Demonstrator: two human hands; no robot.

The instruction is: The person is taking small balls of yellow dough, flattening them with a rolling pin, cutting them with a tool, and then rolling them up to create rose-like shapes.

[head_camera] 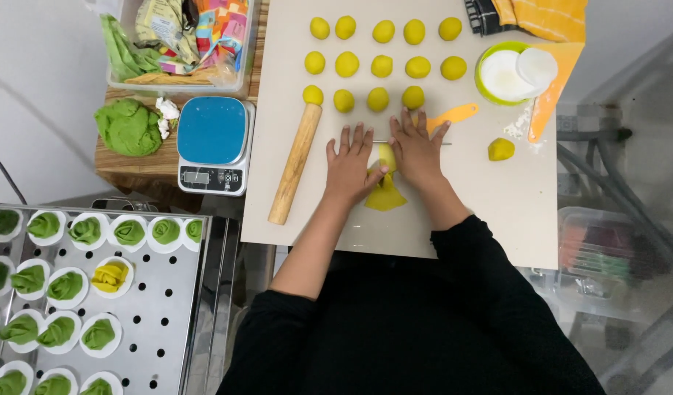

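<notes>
While counted from above, the scene reads:
Hands: left hand (349,165) and right hand (415,150) are laid flat, fingers spread, on a yellow dough piece (384,192) at the tabletop (497,205) middle.
Yellow dough balls (381,66): fourteen, in three rows; one extra lump (501,149) apart.
Rolling pin (295,163): one.
Scale (212,145): one.
Tray (168,322): green buns, one yellow.

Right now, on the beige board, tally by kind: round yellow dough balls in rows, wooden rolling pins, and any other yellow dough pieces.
Round yellow dough balls in rows: 14
Wooden rolling pin: 1
Loose yellow dough lump at the right: 1
Yellow dough piece beneath the left hand and right hand: 1
Total: 17
</notes>
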